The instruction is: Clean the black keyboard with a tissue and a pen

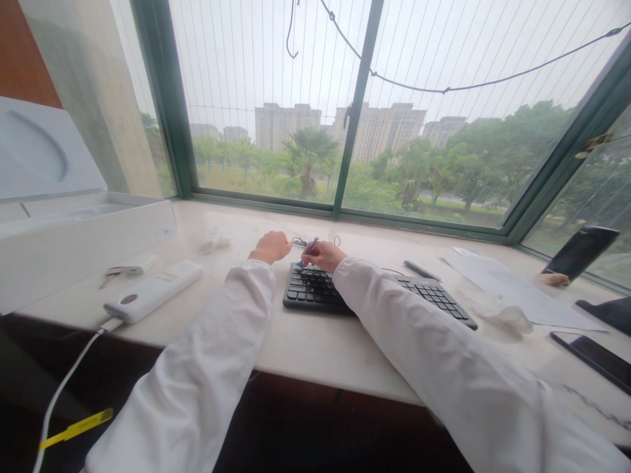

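Right hand (325, 255) fingers grasping pen (309, 249) over keyboard (315, 289), left hand (270, 247) clenched beside

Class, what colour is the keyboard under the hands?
Black keyboard, clearest in the head view.

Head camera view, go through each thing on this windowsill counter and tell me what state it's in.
Keyboard: flat, partly under the right sleeve.
Tool: gripped in the right hand, tip on the keys.
Left hand: fisted, beside the keyboard's far edge.
Power bank: cable plugged in.
White box: lid open.
Phone: propped, screen dark.
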